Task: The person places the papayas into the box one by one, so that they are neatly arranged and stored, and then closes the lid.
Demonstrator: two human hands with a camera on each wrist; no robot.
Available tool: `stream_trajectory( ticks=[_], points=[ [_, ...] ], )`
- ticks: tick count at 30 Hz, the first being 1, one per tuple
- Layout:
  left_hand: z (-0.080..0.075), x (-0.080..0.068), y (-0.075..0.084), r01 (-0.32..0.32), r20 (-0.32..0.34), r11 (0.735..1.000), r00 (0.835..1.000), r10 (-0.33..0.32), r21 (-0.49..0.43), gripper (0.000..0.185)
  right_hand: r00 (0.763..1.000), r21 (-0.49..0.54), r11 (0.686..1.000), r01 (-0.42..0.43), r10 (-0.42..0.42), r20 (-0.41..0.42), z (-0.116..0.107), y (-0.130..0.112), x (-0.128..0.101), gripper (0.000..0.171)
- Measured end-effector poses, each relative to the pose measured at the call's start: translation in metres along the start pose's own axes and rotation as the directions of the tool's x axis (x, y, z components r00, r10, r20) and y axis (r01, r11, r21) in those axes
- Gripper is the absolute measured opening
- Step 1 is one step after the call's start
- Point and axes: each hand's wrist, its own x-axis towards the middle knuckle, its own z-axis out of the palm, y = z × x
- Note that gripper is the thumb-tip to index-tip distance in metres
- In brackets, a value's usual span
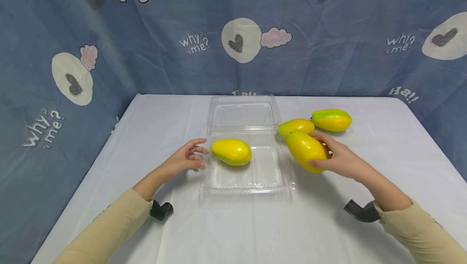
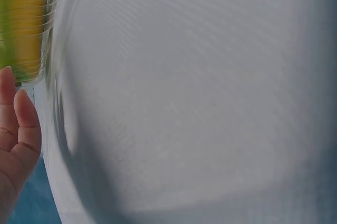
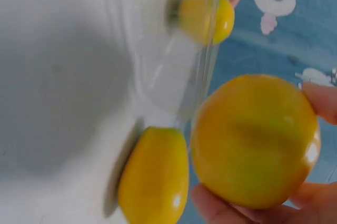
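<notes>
A clear plastic clamshell box point(image 1: 255, 179) lies open on the white table, its lid point(image 1: 242, 114) flat behind it. One yellow-green mango point(image 1: 231, 151) rests in the tray's left half. My left hand point(image 1: 187, 158) hovers at the tray's left edge with fingers loosely spread, holding nothing. My right hand point(image 1: 337, 158) grips a second mango point(image 1: 304, 150) just right of the tray, slightly above the table; the right wrist view shows this mango point(image 3: 255, 139) close up between thumb and fingers. Two more mangoes point(image 1: 296, 126) point(image 1: 331, 119) lie behind it.
A blue printed cloth point(image 1: 233, 33) hangs as a backdrop behind and to both sides of the table. The table's front half point(image 1: 255, 227) is bare white cloth. Black wrist mounts point(image 1: 161, 210) point(image 1: 361, 211) show at both sleeves.
</notes>
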Motion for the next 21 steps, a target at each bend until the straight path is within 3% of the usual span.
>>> stream_trajectory(
  ticks=[5,15,21],
  points=[
    [0.001,0.001,0.001,0.001,-0.004,1.000,1.000,-0.001,0.002,0.074,0.991,-0.025,0.992,0.126,-0.127,-0.038,0.010,-0.013,0.002,0.072],
    [0.001,0.002,0.001,0.009,-0.008,1.000,1.000,-0.009,-0.010,0.076,0.964,-0.032,0.964,0.263,-0.264,-0.026,0.043,-0.032,0.012,0.071],
    [0.002,0.002,0.002,0.016,-0.015,1.000,1.000,-0.017,-0.011,0.075,0.926,-0.049,0.929,0.366,-0.369,-0.075,0.065,-0.038,0.021,0.072]
  ],
)
